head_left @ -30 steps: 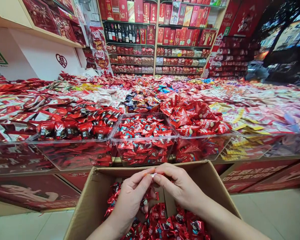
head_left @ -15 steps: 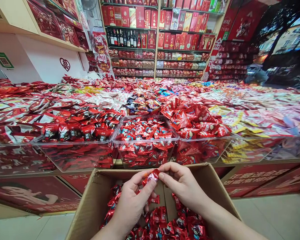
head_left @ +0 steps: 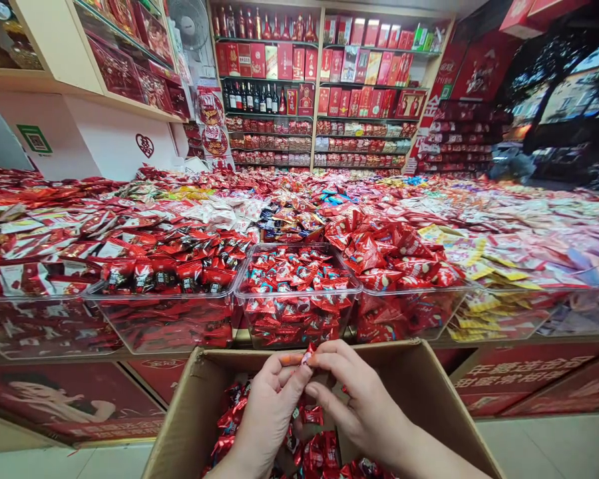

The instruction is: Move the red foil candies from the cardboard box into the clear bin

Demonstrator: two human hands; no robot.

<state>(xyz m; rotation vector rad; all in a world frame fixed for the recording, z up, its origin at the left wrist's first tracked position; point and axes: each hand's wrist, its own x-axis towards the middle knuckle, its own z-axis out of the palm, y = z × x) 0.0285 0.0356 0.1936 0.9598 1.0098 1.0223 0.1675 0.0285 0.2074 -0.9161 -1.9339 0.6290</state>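
Note:
Above an open cardboard box point(head_left: 180, 412), my left hand point(head_left: 272, 406) pinches a small red wrapped candy point(head_left: 308, 354) between thumb and fingers. My right hand point(head_left: 357, 399) touches the candy's right side with its fingertips, its thumb apart below. Most of the candy is hidden by the fingers. Red wrapped candies point(head_left: 319, 452) lie in the box under both hands, with some cardboard showing between them.
Clear plastic bins point(head_left: 299, 293) of wrapped sweets line the counter just beyond the box. Shelves point(head_left: 267, 116) with bottles and red boxes stand at the back. A white cabinet point(head_left: 110, 143) is at the left.
The view has tilted up slightly. The candy has turned in my fingers and shows less, and my right hand's fingers have moved over it, with the thumb now lower and apart.

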